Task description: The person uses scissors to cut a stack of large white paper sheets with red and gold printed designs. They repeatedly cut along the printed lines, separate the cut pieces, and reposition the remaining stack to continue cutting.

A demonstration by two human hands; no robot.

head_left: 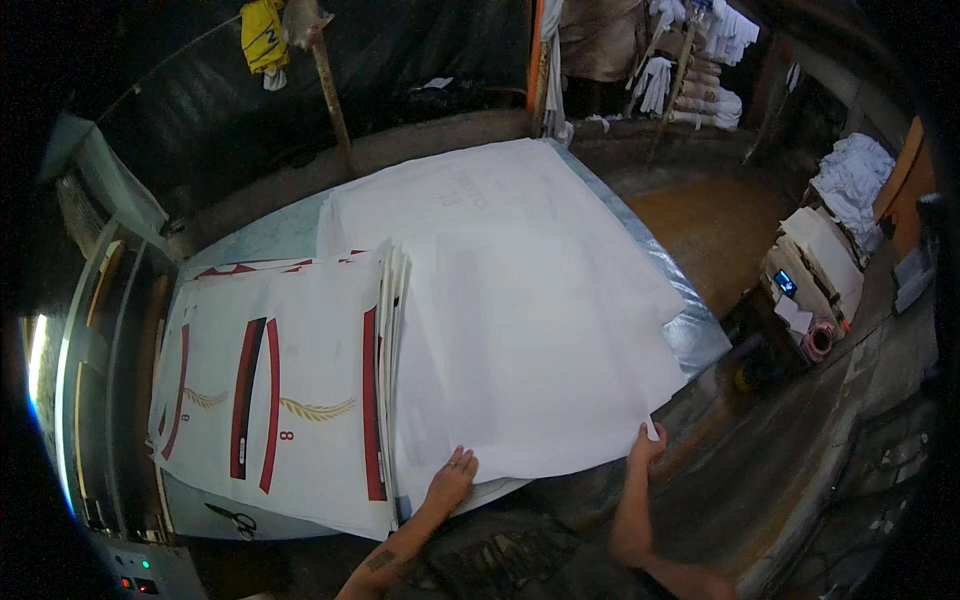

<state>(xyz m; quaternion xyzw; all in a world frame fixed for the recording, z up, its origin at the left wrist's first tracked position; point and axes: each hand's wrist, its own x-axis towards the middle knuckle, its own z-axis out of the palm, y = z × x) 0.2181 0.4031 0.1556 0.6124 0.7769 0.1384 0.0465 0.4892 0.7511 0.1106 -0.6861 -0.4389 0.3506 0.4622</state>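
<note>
A large white sheet (540, 340), paper by its look, lies on top of a stack on the table. Its near right corner is pinched in my right hand (648, 446), where a bit of the edge curls up by the fingers. My left hand (453, 483) rests flat on the sheet's near edge, fingers stretched out, holding nothing. To the left of that hand lies a pile of printed white sheets (315, 375) with red and black bands and golden leaf shapes. The pile's right edges stand up slightly against the white sheet.
Scissors (232, 520) lie at the table's near left edge. Beyond them stands a machine with long rollers (125, 380) and a small control box (140, 570) with lit buttons. On the right, a side table holds papers (820, 255), a phone (785, 283) and a tape roll (818, 342).
</note>
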